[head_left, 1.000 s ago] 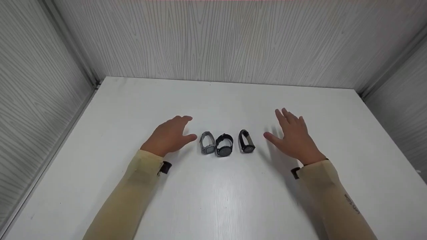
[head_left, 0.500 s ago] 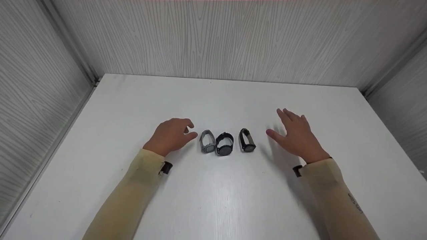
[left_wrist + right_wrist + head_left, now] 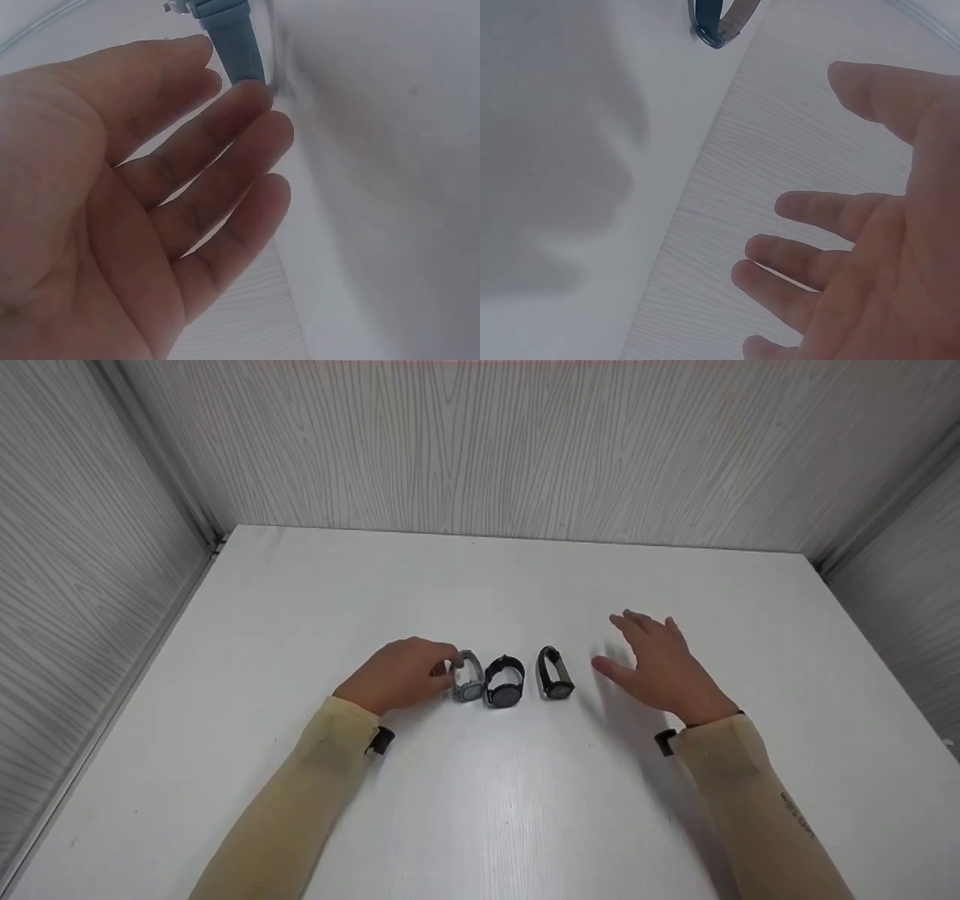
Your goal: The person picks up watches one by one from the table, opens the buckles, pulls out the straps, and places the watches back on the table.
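Note:
In the head view a grey wristwatch [image 3: 468, 690], a black round-faced wristwatch [image 3: 505, 694] and a dark wristwatch with a light inner strap [image 3: 557, 688] sit in a row, straps looped. My left hand [image 3: 401, 675] is at the grey watch's left side, fingers bent slightly. In the left wrist view the fingertips [image 3: 259, 94] overlap the grey-blue strap [image 3: 236, 49]; whether they touch it I cannot tell. To the right of the row hovers my right hand [image 3: 660, 671], holding nothing, thumb spread from the fingers. The dark watch [image 3: 714, 26] shows at the top of the right wrist view.
All three watches rest on a white table [image 3: 480, 795]. Pale wood-grained panels, including a back wall [image 3: 480, 450], enclose its back and sides. A black band [image 3: 381, 740] shows at the left cuff, another [image 3: 665, 742] at the right cuff.
My left hand has moved right, up to the grey watch, and its fingers have bent more. The right hand has barely shifted. The watches keep their places.

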Available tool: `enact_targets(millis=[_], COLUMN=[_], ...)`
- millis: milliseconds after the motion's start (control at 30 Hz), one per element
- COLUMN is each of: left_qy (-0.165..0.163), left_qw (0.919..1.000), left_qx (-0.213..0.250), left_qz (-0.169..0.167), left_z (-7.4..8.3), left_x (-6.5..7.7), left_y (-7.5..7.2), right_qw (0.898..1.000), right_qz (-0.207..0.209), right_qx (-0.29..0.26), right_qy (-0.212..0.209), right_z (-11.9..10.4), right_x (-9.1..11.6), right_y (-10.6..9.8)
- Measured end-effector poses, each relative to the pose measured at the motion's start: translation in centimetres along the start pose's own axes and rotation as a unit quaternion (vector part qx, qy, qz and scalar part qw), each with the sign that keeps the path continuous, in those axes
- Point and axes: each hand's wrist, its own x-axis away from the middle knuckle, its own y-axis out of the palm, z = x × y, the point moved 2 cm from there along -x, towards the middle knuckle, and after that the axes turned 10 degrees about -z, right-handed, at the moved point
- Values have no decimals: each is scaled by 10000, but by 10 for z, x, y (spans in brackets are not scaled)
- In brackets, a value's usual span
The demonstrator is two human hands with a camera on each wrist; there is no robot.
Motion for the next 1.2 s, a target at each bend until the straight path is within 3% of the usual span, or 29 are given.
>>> enact_targets(millis=[200, 467, 600, 800, 1033, 1200], left_qy=[37, 61, -61, -234, -401, -429], left_qw=[9998, 9997, 9995, 9992, 9976, 9971], left_qx=[88, 215, 301, -224, 7, 173], left_qz=[-167, -66, 74, 226, 566, 608], left_z=[2, -1, 0, 10, 10, 9], left_x=[1, 1, 0, -2, -8, -8], left_y=[1, 4, 7, 12, 16, 15], right_qw=[9999, 9998, 9998, 9995, 9997, 9995], right_qz=[-73, -130, -188, -288, -242, -310], right_qx=[-114, -129, -93, -132, -97, -94], right_qy=[80, 70, 49, 36, -21, 19], right_z=[-3, -5, -3, 1, 2, 2], right_x=[0, -2, -3, -4, -3, -3], right_y=[-1, -1, 3, 8, 9, 8])
